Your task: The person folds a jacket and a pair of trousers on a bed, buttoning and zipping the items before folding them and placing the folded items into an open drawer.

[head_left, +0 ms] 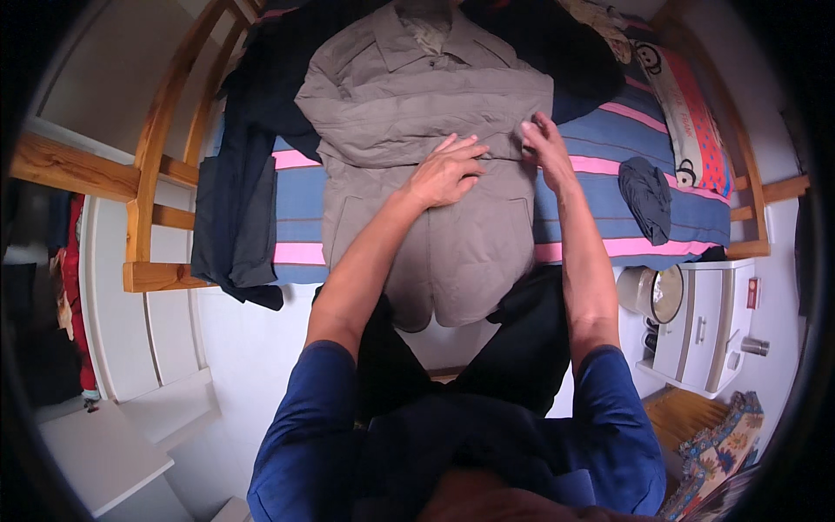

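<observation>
Your grey-brown jacket [474, 239] lies front up on the striped bed [600, 213], directly under your left grip [448, 170], its collar [391, 43] beyond both hands and its hem [409, 320] over the bed's edge towards your lap. The left grip rests palm down, fingers slightly spread, with no cloth gathered in it; the right grip [546, 148] is half open, fingers loosely bent, at the jacket's right edge, holding nothing that shows, though whether it touches the cloth you cannot tell. As for progress, the sleeves [413, 100] already lie across the chest, just beyond the left grip, and the front is spread, with light creases; the lower part, nearer you than either grip, is unfolded. Counting, there is one jacket, two sleeves, though their overlap is hard to separate, and one bed. Left of the left grip hangs one dark garment [230, 222] over the bed's edge. Beyond both grips lies black clothing [570, 56], too merged to count. Right of the right grip are one dark grey bundle [645, 200] and, farther off, one patterned pillow [687, 130]; nearer you on that side stands one bin [638, 291].
</observation>
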